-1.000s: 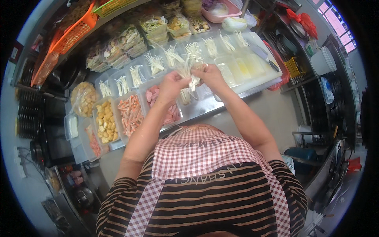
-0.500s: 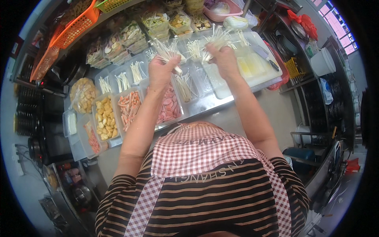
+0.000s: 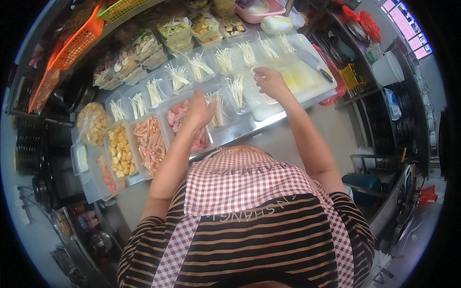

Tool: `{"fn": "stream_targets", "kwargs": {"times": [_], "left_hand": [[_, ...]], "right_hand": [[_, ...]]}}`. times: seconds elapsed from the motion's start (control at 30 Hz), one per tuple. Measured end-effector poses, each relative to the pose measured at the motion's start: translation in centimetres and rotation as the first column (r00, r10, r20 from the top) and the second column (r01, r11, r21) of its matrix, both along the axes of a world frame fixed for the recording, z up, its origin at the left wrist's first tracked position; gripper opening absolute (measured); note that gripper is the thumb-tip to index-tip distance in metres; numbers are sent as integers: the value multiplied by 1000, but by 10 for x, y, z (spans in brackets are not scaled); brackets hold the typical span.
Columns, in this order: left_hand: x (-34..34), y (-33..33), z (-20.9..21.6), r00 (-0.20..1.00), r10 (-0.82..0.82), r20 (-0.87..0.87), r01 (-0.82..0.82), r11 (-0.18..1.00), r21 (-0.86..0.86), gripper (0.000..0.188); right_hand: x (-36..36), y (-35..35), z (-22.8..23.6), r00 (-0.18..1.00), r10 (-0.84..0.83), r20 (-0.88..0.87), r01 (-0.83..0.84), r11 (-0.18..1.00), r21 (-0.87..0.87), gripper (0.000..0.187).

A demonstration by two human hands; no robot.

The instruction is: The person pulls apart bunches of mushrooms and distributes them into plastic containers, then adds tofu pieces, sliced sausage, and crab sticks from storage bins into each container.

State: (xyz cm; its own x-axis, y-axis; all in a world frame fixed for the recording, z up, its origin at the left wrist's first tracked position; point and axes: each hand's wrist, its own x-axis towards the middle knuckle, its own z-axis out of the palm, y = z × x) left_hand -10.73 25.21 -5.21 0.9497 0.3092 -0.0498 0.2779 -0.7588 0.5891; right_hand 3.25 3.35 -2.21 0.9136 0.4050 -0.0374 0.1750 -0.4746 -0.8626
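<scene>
Our left hand [image 3: 199, 111] rests open on the enoki mushroom tray [image 3: 218, 108] beside the pink sausage slices [image 3: 180, 120]; our right hand [image 3: 270, 81] is curled over a clear tray [image 3: 261, 98], can't tell if it's gripping. Trays crowd the desk [image 3: 249, 129].

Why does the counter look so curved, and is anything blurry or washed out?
Head view: the fisheye lens bends the steel counter edge toward the rim; the pale cutting board looks washed out by bright light; the left hand and right hand look fairly sharp.
</scene>
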Motion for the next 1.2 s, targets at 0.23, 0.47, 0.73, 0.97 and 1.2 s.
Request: {"fn": "stream_targets", "kwargs": {"times": [0.23, 0.47, 0.73, 0.97, 1.2], "left_hand": [[18, -26, 22, 993, -114, -14, 111, 981, -157, 28], [70, -102, -22, 970, -236, -63, 239, 969, 63, 27], [104, -149, -11, 979, 157, -126, -167, 984, -65, 29], [74, -187, 12, 798, 603, -5, -596, 786, -167, 36], [54, -246, 27, 631, 775, -23, -760, 612, -218, 36]], "right_hand": [[45, -6, 39, 973, 218, -73, -221, 975, -24, 24], [136, -63, 89, 875, 478, -75, -482, 875, -44, 23], [346, -151, 194, 824, 427, 373, -388, 904, -179, 26], [532, -61, 288, 522, 416, 745, -153, 905, -398, 31], [646, 21, 278, 460, 818, 345, -143, 452, -880, 44]]}}
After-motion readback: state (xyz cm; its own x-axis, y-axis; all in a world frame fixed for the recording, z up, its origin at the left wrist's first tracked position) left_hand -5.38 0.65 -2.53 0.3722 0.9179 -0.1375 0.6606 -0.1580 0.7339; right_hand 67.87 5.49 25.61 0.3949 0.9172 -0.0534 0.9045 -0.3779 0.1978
